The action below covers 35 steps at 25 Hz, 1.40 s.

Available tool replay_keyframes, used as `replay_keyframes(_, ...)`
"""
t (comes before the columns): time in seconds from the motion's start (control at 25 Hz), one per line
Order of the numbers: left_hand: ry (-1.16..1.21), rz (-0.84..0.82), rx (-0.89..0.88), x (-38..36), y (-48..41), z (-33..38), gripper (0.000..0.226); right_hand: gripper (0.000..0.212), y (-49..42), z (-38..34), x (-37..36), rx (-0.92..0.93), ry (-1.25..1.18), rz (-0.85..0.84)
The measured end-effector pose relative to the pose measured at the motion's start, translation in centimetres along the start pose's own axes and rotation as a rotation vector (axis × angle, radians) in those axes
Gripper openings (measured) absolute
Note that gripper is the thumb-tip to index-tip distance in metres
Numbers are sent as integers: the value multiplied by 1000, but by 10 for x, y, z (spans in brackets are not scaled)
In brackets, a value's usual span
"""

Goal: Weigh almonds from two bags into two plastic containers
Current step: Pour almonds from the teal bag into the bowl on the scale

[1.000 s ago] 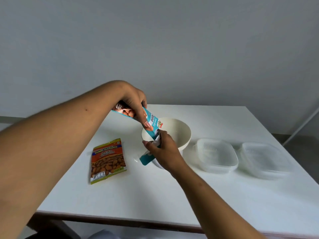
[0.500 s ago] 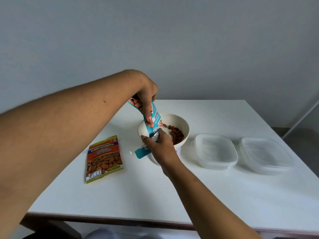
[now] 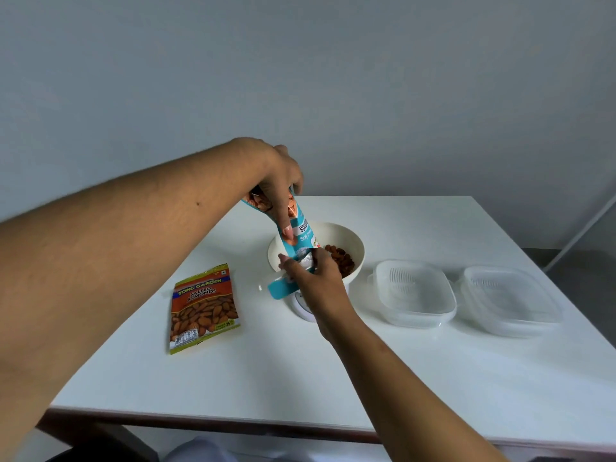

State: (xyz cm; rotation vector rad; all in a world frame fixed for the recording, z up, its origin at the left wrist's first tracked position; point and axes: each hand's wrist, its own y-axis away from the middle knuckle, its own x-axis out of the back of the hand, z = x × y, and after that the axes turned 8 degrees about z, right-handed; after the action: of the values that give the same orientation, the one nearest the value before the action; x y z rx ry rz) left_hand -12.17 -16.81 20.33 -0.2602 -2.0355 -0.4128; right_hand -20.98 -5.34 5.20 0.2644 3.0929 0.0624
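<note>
1. Nearest the lower edge of the frame, the right hand (image 3: 315,278) comes up from the lower right and is pinched shut on the torn lower mouth of the teal foil almond bag (image 3: 295,238), a loose strip of it hanging out to the left.
2. Left of centre, the unopened orange and green salted-almond packet (image 3: 202,308) lies flat on the white table (image 3: 233,378), well apart from both hands, nearer the left arm.
3. Just past the right hand, the round white bowl (image 3: 353,241) sits on what looks like a small white scale (image 3: 305,310); brown almonds (image 3: 341,260) lie in its right half.
4. The teal bag's long axis runs steeply down from upper left to lower right, mouth just over the bowl's near-left rim.
5. Above it, the left hand (image 3: 278,181) grips the bag's upper end, fingers closed round it.
6. At the right, two clear lidded plastic containers (image 3: 415,295) (image 3: 510,300) stand side by side, beyond easy reach.
</note>
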Motion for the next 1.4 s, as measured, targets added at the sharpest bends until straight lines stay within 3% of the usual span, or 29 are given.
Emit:
replay_keyframes(0.08, 61, 7, 5, -7, 7, -9, 111, 23, 1, -7, 9, 12, -171, 71)
replay_keyframes(0.28, 272, -3, 74, -39, 26, -21, 107, 20, -16, -19, 34, -203, -756, 134)
replay_keyframes(0.44, 384, 10, 110, -46, 35, -25, 94, 30, -11, -12, 37, -145, -592, 46)
replay_keyframes(0.6, 499, -9, 221, -59, 52, -23, 115, 14, -12, -18, 43, -42, -499, -41)
replay_keyframes(0.68, 671, 28, 235, -74, 64, -14, 120, 25, -17, -25, 44, 18, -414, -1)
replay_keyframes(0.8, 1167, 154, 277, -98, 83, 2, 89, 36, -19, -36, 44, 76, -292, 59)
replay_keyframes(0.88, 1360, 185, 278, -109, 94, 12, 67, 41, -21, -40, 45, 104, -252, 49)
replay_keyframes(1.04, 1547, 312, 273, -122, 107, 31, 44, 32, -18, -50, 46, 74, -180, -6)
replay_keyframes(1.24, 1661, 433, 285, -126, 117, 51, 34, 14, -16, -60, 49, 175, -72, 35)
replay_keyframes(1.4, 1889, 405, 343, -116, 124, 59, 18, 22, -13, -68, 52, 257, 13, -9)
